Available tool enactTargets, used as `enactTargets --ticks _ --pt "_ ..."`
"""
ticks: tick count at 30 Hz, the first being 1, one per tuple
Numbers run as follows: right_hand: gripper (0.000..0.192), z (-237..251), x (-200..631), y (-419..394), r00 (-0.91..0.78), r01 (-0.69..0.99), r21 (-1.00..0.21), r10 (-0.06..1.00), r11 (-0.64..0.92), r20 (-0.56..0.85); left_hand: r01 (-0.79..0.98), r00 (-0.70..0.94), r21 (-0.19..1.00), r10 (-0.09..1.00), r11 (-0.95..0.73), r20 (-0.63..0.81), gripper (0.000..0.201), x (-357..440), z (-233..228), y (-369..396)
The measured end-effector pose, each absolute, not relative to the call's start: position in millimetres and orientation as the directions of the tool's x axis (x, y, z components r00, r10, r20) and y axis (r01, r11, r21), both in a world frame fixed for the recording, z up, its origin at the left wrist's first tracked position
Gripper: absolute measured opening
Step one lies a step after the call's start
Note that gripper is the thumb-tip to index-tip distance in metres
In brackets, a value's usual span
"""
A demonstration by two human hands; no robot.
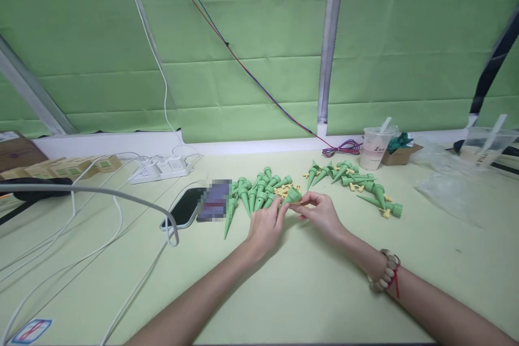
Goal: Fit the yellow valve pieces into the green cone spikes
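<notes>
Green cone spikes: matt moulded plastic, smooth. Small yellow pieces: plastic too, probably, too small to tell. Table: smooth pale-green matt surface. Phone: glossy black screen. Cup: clear plastic, slightly cloudy. Backdrop: creased matt green cloth. Bracelet: pale beads, red cord.

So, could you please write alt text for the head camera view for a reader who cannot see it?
Over a pale green table, the left hand and right hand together hold a green cone spike with a small yellow piece. More green spikes lie in piles behind, with a phone, a power strip and a plastic cup.
</notes>
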State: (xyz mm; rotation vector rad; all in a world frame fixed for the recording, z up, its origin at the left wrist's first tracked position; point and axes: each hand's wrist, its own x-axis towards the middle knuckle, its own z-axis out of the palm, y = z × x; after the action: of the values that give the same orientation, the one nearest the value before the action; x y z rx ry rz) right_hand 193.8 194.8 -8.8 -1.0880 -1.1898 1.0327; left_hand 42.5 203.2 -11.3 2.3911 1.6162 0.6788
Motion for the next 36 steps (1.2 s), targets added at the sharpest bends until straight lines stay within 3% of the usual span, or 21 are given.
enactTargets --ticks 4,6,8,11,14,17,20,22,24,25,27,29,30,32,34,36 --pt "0.030 -11.8 191.7 190.5 0.149 0.255 -0.836 0.835 0.486 0.530 0.792 0.323 0.449 0.908 -0.414 0.268 0.045 44.6 -10.7 200.8" --pt "0.029 -13.1 191.1 189.7 0.106 0.302 -0.800 0.816 0.518 0.568 0.764 0.318 0.497 0.911 -0.410 0.262 0.046 44.1 -10.1 200.5" --pt "0.032 -12.3 190.0 189.9 0.072 0.218 -0.877 0.889 0.428 0.452 0.743 0.300 0.544 0.921 -0.390 0.250 0.049 42.4 -10.0 201.7" --pt "0.045 -7.9 189.7 191.0 -0.027 -0.018 -0.992 0.992 0.125 0.125 0.743 0.264 0.563 0.932 -0.361 0.248 0.049 39.3 -11.0 205.9" --pt "0.046 -3.4 192.7 191.8 -0.183 -0.193 -0.971 0.977 -0.144 -0.109 0.791 0.253 0.500 0.933 -0.352 0.257 0.046 38.0 -11.2 209.9" --pt "0.040 -2.0 195.9 192.5 -0.311 -0.318 -0.903 0.931 -0.290 -0.190 0.825 0.275 0.429 0.925 -0.368 0.263 0.044 38.4 -9.1 211.0" --pt "0.037 -3.8 195.7 192.9 -0.305 -0.298 -0.922 0.940 -0.246 -0.152 0.828 0.292 0.412 0.920 -0.380 0.261 0.044 39.2 -6.5 208.8" --pt "0.035 -7.1 195.0 193.3 -0.201 -0.167 -0.981 0.977 -0.097 -0.063 0.818 0.300 0.426 0.919 -0.386 0.256 0.044 39.9 -5.7 206.5" --pt "0.029 -11.9 196.0 194.0 -0.056 0.064 -0.980 0.981 0.190 0.187 0.804 0.316 0.444 0.917 -0.395 0.244 0.045 41.0 -5.7 204.2" --pt "0.024 -14.5 197.2 194.5 -0.015 0.212 -0.909 0.931 0.359 0.365 0.798 0.326 0.450 0.915 -0.401 0.238 0.046 41.6 -5.8 203.4" --pt "0.017 -18.4 200.7 195.3 -0.035 0.491 -0.628 0.733 0.604 0.679 0.785 0.343 0.460 0.910 -0.414 0.233 0.046 42.6 -5.9 202.6" --pt "0.015 -19.4 203.6 195.5 -0.098 0.639 -0.400 0.585 0.657 0.805 0.774 0.348 0.470 0.905 -0.424 0.244 0.046 42.8 -6.0 203.3" --pt "0.013 -18.5 204.3 195.2 -0.096 0.661 -0.385 0.582 0.644 0.808 0.769 0.342 0.479 0.906 -0.423 0.251 0.046 42.4 -6.1 204.1" --pt "0.004 -14.5 204.0 194.5 -0.034 0.606 -0.544 0.702 0.581 0.712 0.769 0.320 0.492 0.912 -0.409 0.259 0.047 41.0 -6.1 206.3" --pt "0.026 -9.1 201.8 194.2 0.005 0.403 -0.809 0.883 0.428 0.469 0.785 0.296 0.479 0.917 -0.393 0.267 0.046 39.1 -5.7 208.6" --pt "0.042 -4.5 198.8 194.5 -0.068 0.159 -0.961 0.974 0.225 0.217 0.809 0.284 0.444 0.917 -0.386 0.279 0.044 37.8 -4.6 210.0"
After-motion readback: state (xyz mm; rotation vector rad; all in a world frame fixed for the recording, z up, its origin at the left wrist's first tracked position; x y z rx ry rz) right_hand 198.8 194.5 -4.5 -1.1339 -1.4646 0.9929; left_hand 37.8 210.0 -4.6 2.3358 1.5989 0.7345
